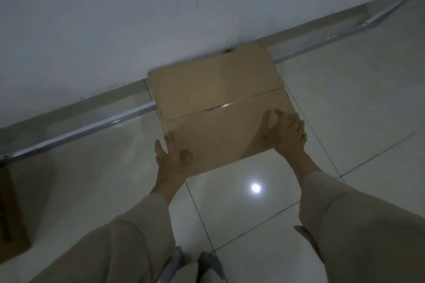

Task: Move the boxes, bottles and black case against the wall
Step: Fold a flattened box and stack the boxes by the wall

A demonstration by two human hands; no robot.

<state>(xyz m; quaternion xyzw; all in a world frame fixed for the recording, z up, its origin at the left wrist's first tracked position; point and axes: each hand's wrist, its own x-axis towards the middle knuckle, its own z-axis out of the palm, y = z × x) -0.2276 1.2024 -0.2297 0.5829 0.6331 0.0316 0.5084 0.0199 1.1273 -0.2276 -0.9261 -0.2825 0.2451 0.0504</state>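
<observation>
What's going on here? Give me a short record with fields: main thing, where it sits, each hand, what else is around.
main thing: closed cardboard box, flaps taped shut
where: on the tiled floor, far edge at the wall
left hand: fingers spread, at the box's near left corner
right hand: fingers spread, resting on the box's near right corner
also there: second box at far left; metal rail along the wall's foot

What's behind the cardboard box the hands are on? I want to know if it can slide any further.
Directly behind the cardboard box stands the white wall; its far edge looks right up against it. The box hides the baseboard and metal rail there.
</observation>
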